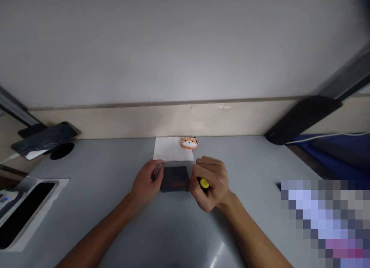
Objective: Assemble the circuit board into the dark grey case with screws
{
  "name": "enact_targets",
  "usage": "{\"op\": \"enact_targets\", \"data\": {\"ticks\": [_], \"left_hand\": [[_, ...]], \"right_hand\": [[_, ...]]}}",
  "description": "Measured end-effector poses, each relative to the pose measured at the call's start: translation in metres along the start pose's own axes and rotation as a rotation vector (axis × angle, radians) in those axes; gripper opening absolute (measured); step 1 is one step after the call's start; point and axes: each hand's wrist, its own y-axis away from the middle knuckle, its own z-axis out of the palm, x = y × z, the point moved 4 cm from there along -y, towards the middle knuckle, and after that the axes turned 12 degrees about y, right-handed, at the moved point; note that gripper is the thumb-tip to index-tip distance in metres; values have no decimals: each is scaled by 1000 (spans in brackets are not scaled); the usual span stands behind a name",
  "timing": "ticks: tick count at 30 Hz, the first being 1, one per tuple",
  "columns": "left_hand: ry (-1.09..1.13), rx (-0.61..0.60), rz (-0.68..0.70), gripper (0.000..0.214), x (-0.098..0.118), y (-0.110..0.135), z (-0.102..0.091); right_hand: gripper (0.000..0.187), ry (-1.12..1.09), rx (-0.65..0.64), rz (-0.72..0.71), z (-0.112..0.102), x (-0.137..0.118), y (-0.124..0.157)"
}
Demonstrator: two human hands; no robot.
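The right hand (212,171) clenches a yellow-ended handle (204,183) beside the box (173,178), toward the table's (251,171) back edge. The left hand (146,181) curves at the box's left side; whether gripping, I cannot tell. Behind, paper (166,149) and a dog-faced case (189,143) lie along the back edge.

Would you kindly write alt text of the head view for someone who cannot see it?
A person's right hand grips a yellow-ended object beside a dark box, with the left hand at its left edge, on a grey table. Beyond lies white paper bearing an orange animal-faced item.
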Motion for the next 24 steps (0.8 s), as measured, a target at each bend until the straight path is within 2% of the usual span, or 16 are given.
{"op": "enact_targets", "data": {"ticks": [8,13,18,24], "left_hand": [[-44,-101,6,32,-2,2,6],[-4,-158,-63,34,-4,1,7],[4,-158,-69,34,-4,1,7],[-18,-157,-100,34,-7,1,8]], "right_hand": [[23,-42,60,49,17,-7,9],[20,-58,48,28,32,-22,13],[19,-52,42,-25,29,-28,12],[21,-59,57,-3,21,-18,11]]}}
